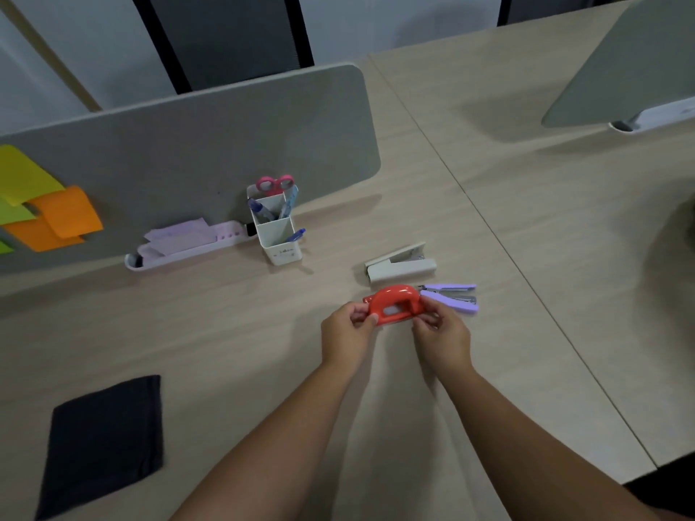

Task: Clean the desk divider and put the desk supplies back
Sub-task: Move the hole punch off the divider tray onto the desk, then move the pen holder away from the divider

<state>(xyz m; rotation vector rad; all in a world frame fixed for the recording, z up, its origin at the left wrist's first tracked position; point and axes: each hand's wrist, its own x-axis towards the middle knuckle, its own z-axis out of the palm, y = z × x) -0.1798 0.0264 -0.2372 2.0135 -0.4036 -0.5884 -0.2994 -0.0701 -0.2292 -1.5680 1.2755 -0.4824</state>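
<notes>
From the head view, both hands hold a red hole punch (pixel 393 304) on or just over the desk (pixel 526 182). The left hand (pixel 348 332) pinches its left end and the right hand (pixel 442 332) pinches its right end, fingers curled round the body on each side.

Taking the punch as the landmark: a purple stapler (pixel 451 297) lies just to its right, nearly touching the right fingers, and a grey-white stapler (pixel 400 265) lies just behind it. Further back and to the left stands a white pen holder (pixel 276 235) with pink scissors (pixel 274 183), in front of the grey desk divider (pixel 207 144). A pale lilac tray (pixel 180 246) sits left of the holder. A dark cloth (pixel 105 441) lies well to the punch's near left.

The punch looks rigid, with a smooth, glossy shell, likely fairly heavy for its size and a little slippery. Its arched lever probably gives under pressure, so gripping the base ends, as here, seems steadier than the handle.
</notes>
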